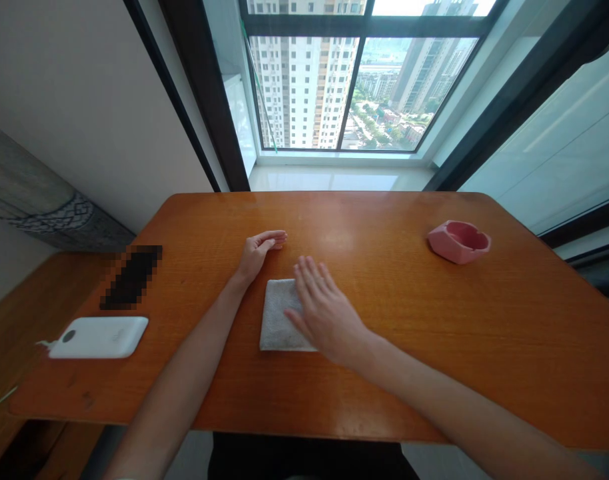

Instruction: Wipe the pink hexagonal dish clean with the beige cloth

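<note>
At the far left of the desk [434, 333] we see 1 white power bank [98, 337], and just behind it a dark object [132, 277] that is blurred out. Further in, our left hand [258, 252] rests on bare wood just beyond the cloth, fingers together and loosely open, holding nothing. The folded grey cloth [279, 313] lies near the desk's middle, square to us. Our right hand [324, 313] is spread flat over its right half, fingers extended, gripping nothing (we cannot tell whether the palm presses or only hovers). Flattening the fold looks like the step in hand. We judge it goes best with a level palm and even pressure, so the layers do not skew. Well apart to the right sits 1 pink ashtray [459, 241].
</note>
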{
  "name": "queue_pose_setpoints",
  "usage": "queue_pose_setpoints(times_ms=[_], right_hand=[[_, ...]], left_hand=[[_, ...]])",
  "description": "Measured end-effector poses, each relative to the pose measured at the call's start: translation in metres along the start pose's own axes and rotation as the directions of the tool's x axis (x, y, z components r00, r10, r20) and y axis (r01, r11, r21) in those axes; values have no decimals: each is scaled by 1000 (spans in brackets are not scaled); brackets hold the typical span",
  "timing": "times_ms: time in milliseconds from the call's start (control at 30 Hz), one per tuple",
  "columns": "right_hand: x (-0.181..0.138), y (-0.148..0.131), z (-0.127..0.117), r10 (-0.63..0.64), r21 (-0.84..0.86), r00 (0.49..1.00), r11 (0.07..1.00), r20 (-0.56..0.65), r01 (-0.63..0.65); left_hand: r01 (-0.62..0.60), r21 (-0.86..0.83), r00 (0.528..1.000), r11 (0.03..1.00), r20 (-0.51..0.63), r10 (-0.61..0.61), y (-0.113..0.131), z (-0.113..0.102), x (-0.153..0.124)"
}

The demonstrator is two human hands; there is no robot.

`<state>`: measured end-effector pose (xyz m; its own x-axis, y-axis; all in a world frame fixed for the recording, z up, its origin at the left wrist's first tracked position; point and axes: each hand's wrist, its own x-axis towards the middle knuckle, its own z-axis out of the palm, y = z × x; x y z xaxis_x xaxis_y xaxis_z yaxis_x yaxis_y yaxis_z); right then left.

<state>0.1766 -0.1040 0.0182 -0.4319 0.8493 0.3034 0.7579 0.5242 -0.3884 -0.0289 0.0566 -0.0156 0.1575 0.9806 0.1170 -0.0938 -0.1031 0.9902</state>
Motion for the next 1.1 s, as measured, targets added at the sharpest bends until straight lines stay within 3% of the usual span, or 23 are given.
queue_pose_setpoints(times_ms=[100,200,333,467,633,700,833,900,967,1033,1100], right_hand=[[-10,-34,35,-117,-36,990,992,81,120],[-22,-21,33,-117,-50,989,991,90,122],[-48,26,7,-25,-87,998,996,56,30],[-90,79,-22,134,-250,991,960,3,-129],[-167,161,-67,359,-406,928,836,-103,-368],[-201,194,-83,399,-420,911,813,-105,-404],[-249,239,-103,472,-388,849,756,-236,-528],[-251,240,-110,475,-371,848,763,-233,-530],[-237,221,-118,477,-378,839,750,-261,-543],[-210,185,-124,495,-390,793,692,-355,-607],[-177,137,-123,528,-215,776,760,-346,-613]], left_hand=[[3,-2,1000,1000,6,-3,-1,0,-1],[2,-3,1000,1000,8,-2,-1,0,-1],[1,-3,1000,1000,13,-1,-2,-1,-1],[-8,-10,1000,1000,16,8,-1,-1,-2],[-8,-6,1000,1000,16,8,0,0,-2],[-10,-7,1000,1000,19,10,0,0,-1],[-20,6,1000,1000,20,20,-3,-2,0],[-24,14,1000,1000,20,23,-3,-2,0],[-25,13,999,1000,20,24,-3,-1,0],[-25,10,999,1000,23,25,-2,0,0],[-25,10,999,1000,25,25,-1,2,-1]])
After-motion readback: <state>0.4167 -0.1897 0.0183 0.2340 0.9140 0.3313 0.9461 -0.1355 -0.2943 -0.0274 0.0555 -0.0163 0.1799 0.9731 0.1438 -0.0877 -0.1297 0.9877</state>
